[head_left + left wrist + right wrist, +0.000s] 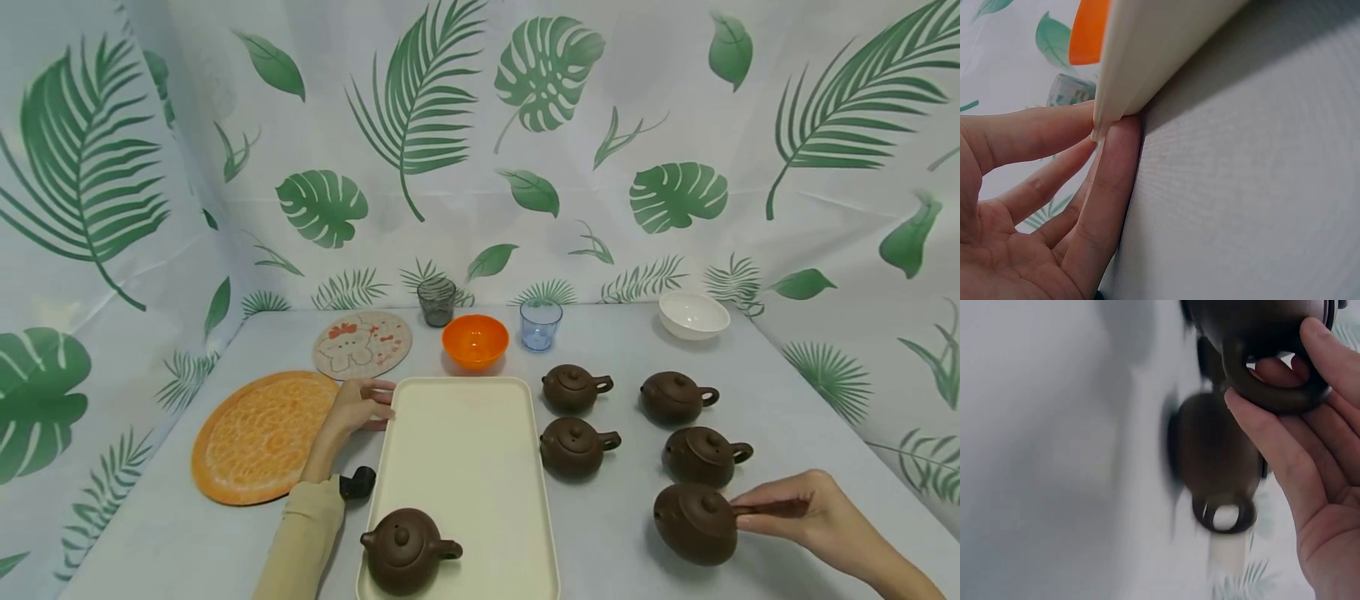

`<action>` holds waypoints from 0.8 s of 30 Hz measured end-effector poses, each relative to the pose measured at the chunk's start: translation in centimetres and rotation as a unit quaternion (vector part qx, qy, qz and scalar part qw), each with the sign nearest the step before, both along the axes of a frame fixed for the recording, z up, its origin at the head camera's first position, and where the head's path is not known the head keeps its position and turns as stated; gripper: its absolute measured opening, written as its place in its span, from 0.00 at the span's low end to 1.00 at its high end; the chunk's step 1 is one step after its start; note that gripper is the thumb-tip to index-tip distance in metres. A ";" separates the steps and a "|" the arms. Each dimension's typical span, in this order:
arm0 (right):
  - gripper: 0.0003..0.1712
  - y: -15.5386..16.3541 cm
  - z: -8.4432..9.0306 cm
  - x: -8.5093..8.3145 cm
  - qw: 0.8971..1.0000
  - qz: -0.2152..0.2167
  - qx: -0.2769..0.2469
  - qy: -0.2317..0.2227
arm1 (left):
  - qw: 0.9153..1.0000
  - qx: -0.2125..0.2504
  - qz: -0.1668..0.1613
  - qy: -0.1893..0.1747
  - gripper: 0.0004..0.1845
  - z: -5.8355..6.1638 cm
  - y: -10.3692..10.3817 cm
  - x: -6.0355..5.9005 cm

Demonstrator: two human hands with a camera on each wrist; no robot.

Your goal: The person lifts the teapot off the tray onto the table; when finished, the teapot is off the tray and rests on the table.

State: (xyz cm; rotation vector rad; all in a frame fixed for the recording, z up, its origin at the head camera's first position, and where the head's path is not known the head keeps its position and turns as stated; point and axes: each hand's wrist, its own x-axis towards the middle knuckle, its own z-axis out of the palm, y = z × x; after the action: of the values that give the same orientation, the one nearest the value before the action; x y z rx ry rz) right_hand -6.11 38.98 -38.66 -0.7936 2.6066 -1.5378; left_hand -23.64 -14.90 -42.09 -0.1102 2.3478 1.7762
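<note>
My right hand (806, 517) pinches the handle of a dark brown clay teapot (697, 525), which is tilted and looks lifted off the table. In the right wrist view, thumb and fingers hold the looped handle (1279, 400) of that teapot. My left hand (363, 406) is at the far left corner of a cream rectangular tray (465, 450); the left wrist view has its fingers pinching the tray's rim (1110, 94). Another brown teapot (402, 550) sits on the tray's near left end, its handle pointing right.
Right of the tray stand more teapots (573, 448) in two columns. Behind it are an orange bowl (476, 342), a grey glass (437, 302) and a blue glass (541, 325). A white bowl (693, 315) stands far right. Left lie an orange round mat (255, 442) and a bear-print mat (363, 343).
</note>
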 end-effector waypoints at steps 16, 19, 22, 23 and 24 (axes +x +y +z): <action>0.13 4.4 -1.6 0.6 0.995 -0.074 0.069 -0.026 | 1.000 0.004 -0.001 0.006 0.24 -0.2 -0.1 0.0; 0.15 4.3 -1.9 0.4 0.996 -0.063 0.060 -0.030 | 1.000 0.006 0.001 0.006 0.24 -0.2 -0.1 -0.1; 0.15 4.4 -2.1 0.3 0.996 -0.053 0.050 -0.046 | 1.000 0.005 0.002 0.007 0.25 -0.2 0.0 -0.1; 0.16 4.4 -2.1 0.3 0.996 -0.050 0.049 -0.051 | 1.000 0.004 0.003 0.007 0.25 -0.2 0.0 -0.1; 0.15 4.4 -2.1 0.2 0.996 -0.053 0.052 -0.054 | 1.000 0.004 0.004 0.007 0.25 -0.2 0.0 -0.1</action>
State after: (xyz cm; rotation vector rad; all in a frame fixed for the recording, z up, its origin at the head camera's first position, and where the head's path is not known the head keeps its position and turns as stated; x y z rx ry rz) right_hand -5.86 43.39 -40.72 -0.5558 2.6619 -1.4118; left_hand -23.74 -14.91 -42.31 -0.1060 2.3537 1.7955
